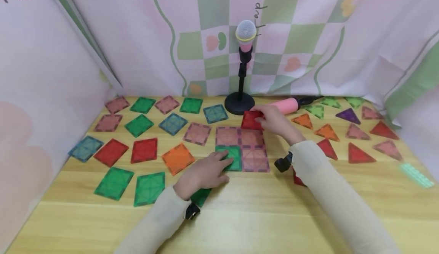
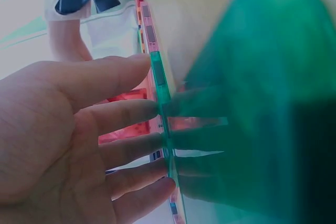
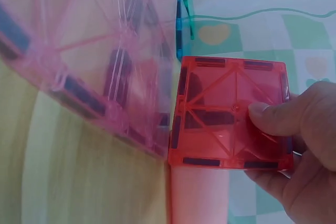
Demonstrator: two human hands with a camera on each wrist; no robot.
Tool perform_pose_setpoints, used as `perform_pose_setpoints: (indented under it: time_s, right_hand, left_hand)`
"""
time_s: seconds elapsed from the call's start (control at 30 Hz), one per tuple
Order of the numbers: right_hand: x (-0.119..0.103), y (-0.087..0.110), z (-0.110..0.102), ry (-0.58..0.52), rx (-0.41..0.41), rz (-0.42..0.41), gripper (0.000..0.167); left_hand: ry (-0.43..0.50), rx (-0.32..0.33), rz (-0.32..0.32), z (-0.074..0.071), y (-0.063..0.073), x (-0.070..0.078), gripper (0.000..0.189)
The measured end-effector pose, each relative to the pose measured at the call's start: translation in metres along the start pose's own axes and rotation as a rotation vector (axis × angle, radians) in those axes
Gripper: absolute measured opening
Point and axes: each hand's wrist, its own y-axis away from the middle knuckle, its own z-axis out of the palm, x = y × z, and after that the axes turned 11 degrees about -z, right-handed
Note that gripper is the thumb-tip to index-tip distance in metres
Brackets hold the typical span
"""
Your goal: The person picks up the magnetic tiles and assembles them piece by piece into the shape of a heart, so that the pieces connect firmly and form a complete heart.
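My right hand (image 1: 274, 121) pinches a square red magnetic tile (image 3: 231, 116) at one edge, thumb on its face. In the right wrist view the tile stands up at the far side of the pink tiles (image 3: 105, 61). My left hand (image 1: 205, 172) rests its outstretched fingertips on a green square tile (image 1: 234, 159). That green tile and three pink tiles (image 1: 255, 159) lie edge to edge as a two-by-two block in mid-table. Another green tile (image 1: 201, 196) lies partly hidden under my left wrist.
Loose square tiles in several colours, such as an orange one (image 1: 178, 158), cover the left side. Triangular tiles (image 1: 361, 154) lie at the right. Behind the block stand a microphone on a black stand (image 1: 240, 102) and a lying pink microphone (image 1: 287, 105), before a curtain (image 1: 212, 13).
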Motion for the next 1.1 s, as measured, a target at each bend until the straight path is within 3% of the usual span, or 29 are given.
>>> perform_pose_setpoints:
  time_s: [0.17, 0.47, 0.67, 0.9, 1.1]
  right_hand:
    - [0.003, -0.006, 0.006, -0.003, -0.028, -0.010, 0.031]
    - [0.008, -0.010, 0.013, -0.011, 0.006, -0.054, 0.029]
    - [0.011, -0.011, 0.014, -0.021, -0.001, -0.035, 0.028]
    - [0.009, -0.003, 0.014, -0.098, 0.129, 0.080, 0.020]
    - [0.006, 0.002, 0.015, -0.110, 0.196, 0.106, 0.025]
  left_hand:
    - [-0.015, -0.004, -0.006, 0.000, -0.002, 0.000, 0.056]
    - [-0.026, 0.004, -0.008, 0.000, -0.001, 0.000, 0.056]
    - [-0.026, 0.002, -0.005, 0.001, -0.003, 0.000, 0.057]
    - [0.021, -0.002, 0.023, -0.003, -0.003, -0.003, 0.056]
    - [0.133, 0.004, 0.083, -0.013, -0.006, -0.014, 0.051]
